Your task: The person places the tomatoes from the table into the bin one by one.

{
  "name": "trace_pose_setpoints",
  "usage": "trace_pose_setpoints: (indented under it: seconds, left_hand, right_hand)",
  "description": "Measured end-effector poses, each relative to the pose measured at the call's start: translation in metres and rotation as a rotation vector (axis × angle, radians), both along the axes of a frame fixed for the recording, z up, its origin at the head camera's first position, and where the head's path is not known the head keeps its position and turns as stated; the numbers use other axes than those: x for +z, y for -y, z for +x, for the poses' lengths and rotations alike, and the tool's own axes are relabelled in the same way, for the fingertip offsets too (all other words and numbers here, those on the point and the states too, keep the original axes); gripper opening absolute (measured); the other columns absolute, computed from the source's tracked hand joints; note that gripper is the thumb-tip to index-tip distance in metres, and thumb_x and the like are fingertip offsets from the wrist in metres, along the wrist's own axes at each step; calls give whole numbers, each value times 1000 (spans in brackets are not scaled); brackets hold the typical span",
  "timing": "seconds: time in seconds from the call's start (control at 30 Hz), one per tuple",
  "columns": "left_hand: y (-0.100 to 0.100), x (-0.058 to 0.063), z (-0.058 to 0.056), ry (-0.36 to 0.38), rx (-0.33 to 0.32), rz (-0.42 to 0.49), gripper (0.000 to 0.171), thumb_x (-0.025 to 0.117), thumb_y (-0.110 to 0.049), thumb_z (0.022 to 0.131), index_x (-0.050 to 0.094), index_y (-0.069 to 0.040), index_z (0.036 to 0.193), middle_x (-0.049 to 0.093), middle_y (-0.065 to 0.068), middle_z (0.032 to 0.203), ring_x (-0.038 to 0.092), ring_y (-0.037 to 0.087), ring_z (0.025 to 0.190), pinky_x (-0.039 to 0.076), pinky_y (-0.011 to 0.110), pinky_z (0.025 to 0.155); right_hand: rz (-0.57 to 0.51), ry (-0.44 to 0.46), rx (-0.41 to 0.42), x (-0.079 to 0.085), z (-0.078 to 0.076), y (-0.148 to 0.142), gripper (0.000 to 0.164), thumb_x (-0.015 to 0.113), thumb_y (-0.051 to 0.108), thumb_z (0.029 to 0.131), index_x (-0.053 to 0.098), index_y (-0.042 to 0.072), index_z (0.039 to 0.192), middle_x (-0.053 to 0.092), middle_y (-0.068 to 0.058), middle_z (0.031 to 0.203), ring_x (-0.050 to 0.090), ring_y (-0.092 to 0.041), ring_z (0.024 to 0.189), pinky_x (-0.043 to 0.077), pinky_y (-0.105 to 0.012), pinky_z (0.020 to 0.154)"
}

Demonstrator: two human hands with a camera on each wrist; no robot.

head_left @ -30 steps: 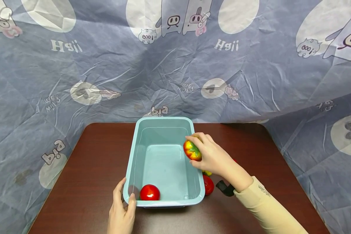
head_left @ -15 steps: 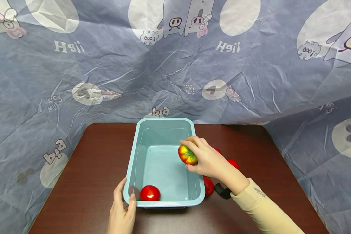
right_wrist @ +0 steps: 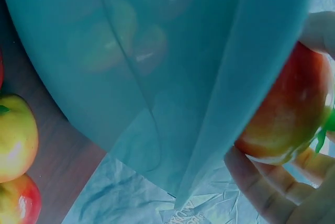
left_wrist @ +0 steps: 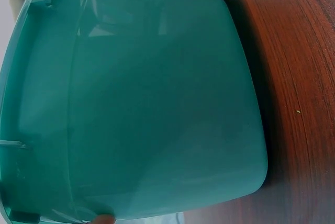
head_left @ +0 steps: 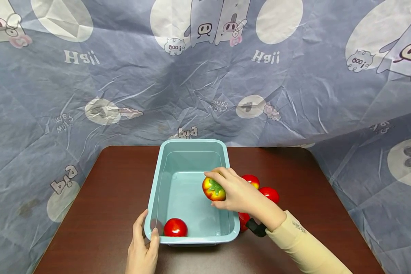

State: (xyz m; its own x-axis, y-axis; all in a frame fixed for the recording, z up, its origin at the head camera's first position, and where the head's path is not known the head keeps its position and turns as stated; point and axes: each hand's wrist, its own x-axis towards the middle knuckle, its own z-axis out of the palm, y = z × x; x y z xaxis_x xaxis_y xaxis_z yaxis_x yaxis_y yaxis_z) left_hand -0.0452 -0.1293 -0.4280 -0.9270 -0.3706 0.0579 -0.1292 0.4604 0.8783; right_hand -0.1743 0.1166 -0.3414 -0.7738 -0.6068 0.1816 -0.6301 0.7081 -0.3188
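A person's right fingers (head_left: 217, 176) grip a fruit (head_left: 214, 190) over a bin (head_left: 186, 203) between the desk's (head_left: 123, 179) side edges; left fingers (head_left: 138, 226) pinch the bin's near-left corner.

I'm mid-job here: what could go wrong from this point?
The held fruit, glossy and round, might slip from the right hand and knock the red fruit inside the bin. The right arm, close to the loose fruits outside, might nudge one away. If the right hand bumps the rim, the bin might shift, since the left hand holds only one corner.
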Motion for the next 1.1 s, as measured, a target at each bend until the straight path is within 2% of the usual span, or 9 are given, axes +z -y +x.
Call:
trace_pose_setpoints:
  seconds: [0.23, 0.47, 0.7, 0.87, 1.1]
  left_hand:
    - [0, -1, 0, 7, -6, 2, 55, 53, -13, 98, 34, -19, 149, 58, 20, 134, 66, 37, 104, 59, 45, 78]
    - [0, 0, 0, 7, -10, 18, 54, 52, -14, 99, 33, -21, 149, 58, 18, 135, 67, 36, 104, 59, 45, 80]
    - [0, 3, -2, 16, -19, 41, 55, 52, -14, 99, 33, -21, 149, 57, 18, 135, 66, 36, 106, 58, 46, 82]
    - [1, 3, -2, 16, -18, 32, 54, 51, -15, 99, 34, -20, 149, 58, 18, 134, 67, 35, 104, 58, 45, 82]
    - [1, 1, 0, -6, -12, 39, 54, 51, -13, 98, 35, -19, 149, 59, 18, 133, 67, 35, 103, 59, 44, 80]
  right_hand:
    - [14, 12, 0, -4, 0, -1, 73, 84, 31, 75, 53, 17, 139, 53, -1, 135, 50, -24, 123, 56, -36, 86]
    - [5, 18, -8, -5, -1, -6, 69, 82, 26, 78, 54, 15, 140, 53, -4, 139, 48, -25, 127, 55, -41, 92]
    - [-57, -81, -24, -3, -5, -24, 59, 80, 29, 81, 59, 13, 134, 56, -5, 135, 50, -26, 124, 54, -41, 93]
    - [-95, -122, -100, -6, -9, -46, 53, 79, 27, 83, 61, 11, 130, 58, -8, 132, 51, -29, 123, 52, -46, 96]
    - [-70, -64, -236, -27, -14, -81, 47, 76, 22, 84, 63, 9, 127, 60, -11, 127, 52, -34, 118, 49, -52, 95]
